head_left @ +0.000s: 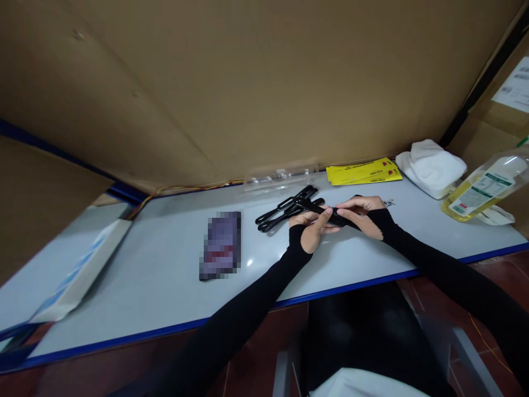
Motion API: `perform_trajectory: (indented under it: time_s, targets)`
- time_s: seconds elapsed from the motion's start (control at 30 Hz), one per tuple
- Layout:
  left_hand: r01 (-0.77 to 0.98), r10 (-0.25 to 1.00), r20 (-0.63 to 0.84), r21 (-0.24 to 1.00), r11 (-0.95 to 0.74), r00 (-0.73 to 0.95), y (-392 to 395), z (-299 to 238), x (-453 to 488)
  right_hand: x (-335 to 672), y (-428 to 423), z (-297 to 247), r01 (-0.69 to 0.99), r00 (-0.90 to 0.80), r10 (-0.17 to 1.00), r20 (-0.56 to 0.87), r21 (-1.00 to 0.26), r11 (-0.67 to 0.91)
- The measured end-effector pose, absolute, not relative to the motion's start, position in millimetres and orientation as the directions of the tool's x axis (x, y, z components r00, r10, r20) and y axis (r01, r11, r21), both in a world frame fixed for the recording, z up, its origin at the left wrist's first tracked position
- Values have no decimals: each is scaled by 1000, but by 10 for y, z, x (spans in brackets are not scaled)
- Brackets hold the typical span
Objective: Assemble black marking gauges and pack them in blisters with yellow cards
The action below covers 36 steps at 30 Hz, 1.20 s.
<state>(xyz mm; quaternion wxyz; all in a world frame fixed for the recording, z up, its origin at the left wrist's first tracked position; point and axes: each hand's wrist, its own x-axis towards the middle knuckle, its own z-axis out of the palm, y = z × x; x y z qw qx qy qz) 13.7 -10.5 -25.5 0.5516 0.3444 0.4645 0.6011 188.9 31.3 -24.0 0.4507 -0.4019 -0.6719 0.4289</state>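
A long, glossy black handle-like piece (339,220) is held slantwise just above the table; its exact kind I cannot make out. My left hand (313,226) is closed around its left part, with the thumb on top. Closed too, my right hand (363,212) pinches the piece near its middle, the two thumbs almost meeting there. Several similar black pieces (270,220) with rounded ends lie crossed in a pile just left of my left hand. Small shiny metal bits (389,203) lie beyond my right wrist, too small to name.
On the table (157,275) lies a blurred-out purple item (221,245). Clear plastic packaging (281,175) and yellow printed cards (363,171) lie along the cardboard wall (248,82). At right are a white cloth (432,168) and a bottle of yellow liquid (479,190). A white box (88,270) stands left.
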Motion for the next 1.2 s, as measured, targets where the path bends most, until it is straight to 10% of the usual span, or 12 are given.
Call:
perform_trajectory:
  time_s: [0.6, 0.83, 1.2]
  targets:
    - [-289, 973, -68, 957, 2, -222, -120, -224, 129, 1845, 308, -319, 110, -284, 932, 226, -958, 266]
    - [-334, 959, -80, 942, -17, -273, -91, -213, 68, 2527, 725, -93, 662, -139, 934, 329, -671, 335]
    - [-309, 944, -69, 950, -36, -321, -72, -241, 44, 3497, 1120, -227, 766, -402, 905, -141, -594, 247]
